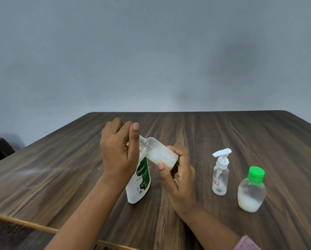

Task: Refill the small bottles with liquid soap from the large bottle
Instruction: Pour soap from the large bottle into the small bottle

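I see the left hand (117, 152) curled over the top of the large bottle (140, 184), which stands on the table (223, 134). The right hand (180, 183) grips the uncapped small bottle (160, 154) by its base, tilted, with its mouth at the dispenser.

Risks:
- A steeper tilt may spill the soap already inside.
- If the mouth is misaligned, soap may land on the table.
- Pressing off-centre may tip the large bottle.

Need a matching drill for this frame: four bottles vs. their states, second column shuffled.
1. large white Dettol bottle
2. small clear capless bottle
3. clear bottle with white pump
4. rounded clear bottle with green cap

A. tilted in the right hand
B. standing furthest right
C. top gripped by the left hand
D. upright, nearly empty

Pairs: 1-C, 2-A, 3-D, 4-B
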`<state>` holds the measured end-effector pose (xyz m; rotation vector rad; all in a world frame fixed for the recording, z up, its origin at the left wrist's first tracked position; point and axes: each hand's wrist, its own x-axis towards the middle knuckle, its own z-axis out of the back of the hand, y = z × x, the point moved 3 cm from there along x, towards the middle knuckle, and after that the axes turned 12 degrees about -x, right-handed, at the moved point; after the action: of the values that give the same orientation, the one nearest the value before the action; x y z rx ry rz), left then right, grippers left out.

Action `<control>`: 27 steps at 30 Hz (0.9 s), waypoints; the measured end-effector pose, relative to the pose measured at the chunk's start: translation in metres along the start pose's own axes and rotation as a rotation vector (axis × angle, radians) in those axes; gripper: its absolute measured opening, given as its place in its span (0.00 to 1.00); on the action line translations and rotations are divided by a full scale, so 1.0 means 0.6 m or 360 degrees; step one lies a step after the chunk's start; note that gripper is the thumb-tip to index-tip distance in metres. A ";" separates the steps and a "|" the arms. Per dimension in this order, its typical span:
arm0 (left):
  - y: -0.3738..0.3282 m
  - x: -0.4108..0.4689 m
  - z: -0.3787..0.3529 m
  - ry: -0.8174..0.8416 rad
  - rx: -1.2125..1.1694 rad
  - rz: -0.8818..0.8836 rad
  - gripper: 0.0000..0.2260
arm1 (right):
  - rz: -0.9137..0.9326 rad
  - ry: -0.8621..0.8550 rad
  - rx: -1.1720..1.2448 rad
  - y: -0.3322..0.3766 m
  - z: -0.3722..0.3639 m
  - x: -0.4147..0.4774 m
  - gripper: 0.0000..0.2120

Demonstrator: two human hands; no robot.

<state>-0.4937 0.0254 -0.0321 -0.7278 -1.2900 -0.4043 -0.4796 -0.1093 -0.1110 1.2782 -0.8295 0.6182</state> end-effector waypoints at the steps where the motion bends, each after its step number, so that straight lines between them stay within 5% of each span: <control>1: 0.000 0.000 0.000 0.0001 -0.0002 0.0002 0.21 | -0.0001 -0.0003 -0.0001 0.001 0.000 0.000 0.19; 27: 0.003 0.012 0.010 0.0056 -0.0106 0.0062 0.24 | 0.0016 0.0002 -0.0039 -0.003 -0.003 0.001 0.19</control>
<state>-0.4950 0.0318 -0.0248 -0.7974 -1.2322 -0.4283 -0.4775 -0.1076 -0.1118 1.2521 -0.8402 0.6150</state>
